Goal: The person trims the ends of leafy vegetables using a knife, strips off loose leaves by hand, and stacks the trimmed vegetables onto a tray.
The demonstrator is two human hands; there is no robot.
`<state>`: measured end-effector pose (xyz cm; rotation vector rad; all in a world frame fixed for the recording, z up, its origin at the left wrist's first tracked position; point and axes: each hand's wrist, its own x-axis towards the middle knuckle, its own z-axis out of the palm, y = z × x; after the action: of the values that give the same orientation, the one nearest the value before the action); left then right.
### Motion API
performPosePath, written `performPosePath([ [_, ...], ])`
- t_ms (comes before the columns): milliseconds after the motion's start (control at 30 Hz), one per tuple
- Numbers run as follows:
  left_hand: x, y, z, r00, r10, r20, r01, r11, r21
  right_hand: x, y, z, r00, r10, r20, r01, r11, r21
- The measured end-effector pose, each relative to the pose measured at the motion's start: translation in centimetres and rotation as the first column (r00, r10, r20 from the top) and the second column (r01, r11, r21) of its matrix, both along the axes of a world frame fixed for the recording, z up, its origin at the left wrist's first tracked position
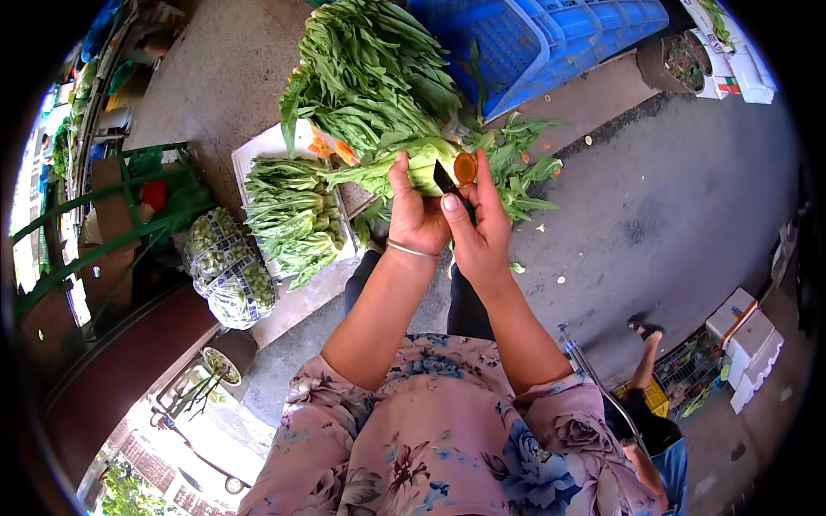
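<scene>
My left hand (417, 215) is closed around a head of leafy lettuce (422, 168), its leaves pointing left and its browned, round cut stem end toward the right. In my right hand (483, 232) is a small knife (443, 179) with a dark blade, pointing up and left beside the stem. The right fingers also reach up along the stem end. Just beyond lies a large heap of long-leaved lettuce (370, 77). Trimmed bunches of greens (297, 215) rest in rows on a white board to the left. Loose leaves (525, 172) lie right of my hands.
A blue plastic crate (551, 43) stands at the top. A wrapped bag of green produce (228, 267) sits at left, near a green metal frame (95, 232). Leaf scraps dot the grey ground. Another person (650, 421) is at lower right, by a white foam box (744, 335).
</scene>
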<state>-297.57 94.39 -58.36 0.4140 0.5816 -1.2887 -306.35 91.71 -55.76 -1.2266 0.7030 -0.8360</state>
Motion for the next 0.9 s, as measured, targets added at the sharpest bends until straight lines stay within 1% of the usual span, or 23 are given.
performPosePath([
  [33,-0.3,-0.2,0.4,1.0,0.019,0.012,-0.02,0.999,0.046,-0.2,-0.2,-0.1,0.999,-0.008,-0.035,0.007,0.999,-0.037],
  [67,-0.5,-0.4,0.7,0.999,0.038,0.026,-0.04,0.995,0.09,-0.5,-0.4,-0.2,0.999,-0.01,-0.035,0.009,0.999,-0.036],
  [133,-0.8,-0.5,0.6,0.999,0.025,0.041,-0.028,0.996,0.085,-1.0,-0.8,-0.3,0.995,-0.018,-0.098,0.007,0.993,-0.119],
  [167,-1.0,-0.5,0.7,0.998,0.013,0.057,-0.018,0.997,0.079,-1.3,-0.8,-0.4,0.995,-0.019,-0.098,0.008,0.993,-0.118],
  [200,-1.1,-0.6,0.9,0.998,0.011,0.057,-0.016,0.997,0.08,-1.5,-0.9,-0.5,0.995,-0.031,-0.091,0.024,0.997,-0.076],
  [233,-1.4,-0.7,1.0,0.999,0.007,0.045,-0.012,0.992,0.122,-1.8,-1.0,-0.5,0.995,-0.043,-0.085,0.04,0.999,-0.033],
  [267,-1.6,-0.8,1.2,1.0,0.004,0.031,-0.009,0.986,0.164,-1.9,-1.0,-0.3,0.995,-0.067,-0.072,0.065,0.997,-0.03],
  [400,-2.1,-1.2,0.9,1.0,-0.006,0.029,0.001,0.983,0.182,-2.8,-1.5,-0.3,0.991,-0.094,-0.098,0.088,0.994,-0.062],
  [467,-2.4,-1.5,1.2,0.999,0.033,0.012,-0.035,0.978,0.207,-3.3,-1.8,-0.1,0.991,-0.107,-0.082,0.11,0.993,0.032],
  [567,-2.7,-1.7,1.3,0.999,0.032,-0.012,-0.028,0.969,0.245,-4.2,-2.2,-1.2,0.993,-0.098,-0.065,0.103,0.993,0.065],
  [600,-2.7,-1.7,1.4,0.997,0.056,-0.059,-0.038,0.962,0.271,-4.7,-2.3,-1.5,0.989,-0.111,-0.097,0.122,0.985,0.118],
  [633,-2.9,-1.7,1.5,0.997,0.057,-0.059,-0.039,0.961,0.273,-5.2,-2.3,-1.8,0.984,-0.122,-0.127,0.143,0.975,0.172],
  [667,-3.1,-1.7,1.4,0.998,0.049,-0.035,-0.038,0.962,0.272,-5.5,-2.7,-1.2,0.995,-0.094,0.043,0.07,0.916,0.394],
  [700,-3.3,-1.7,1.4,0.999,0.041,-0.011,-0.036,0.962,0.27,-5.7,-3.0,-0.7,0.971,-0.104,0.214,-0.041,0.813,0.581],
  [733,-3.1,-1.5,1.4,0.999,-0.05,0.002,0.049,0.98,0.192,-5.5,-3.4,-0.2,0.938,-0.229,0.261,-0.017,0.72,0.694],
  [767,-2.9,-1.3,1.3,0.999,-0.049,0.001,0.048,0.981,0.191,-5.6,-3.5,0.0,0.938,-0.228,0.26,-0.017,0.721,0.693],
  [833,-2.3,-1.0,0.7,0.986,-0.165,0.012,0.165,0.986,-0.011,-6.0,-3.9,0.2,0.963,-0.207,0.173,0.051,0.769,0.637],
  [867,-1.9,-0.7,0.0,0.978,-0.202,-0.06,0.199,0.979,-0.045,-6.4,-4.1,0.2,0.969,-0.217,0.116,0.101,0.781,0.616],
  [900,-1.5,0.1,-0.5,0.979,-0.194,-0.061,0.192,0.98,-0.044,-6.8,-4.6,0.2,0.971,-0.209,0.115,0.095,0.781,0.617],
])
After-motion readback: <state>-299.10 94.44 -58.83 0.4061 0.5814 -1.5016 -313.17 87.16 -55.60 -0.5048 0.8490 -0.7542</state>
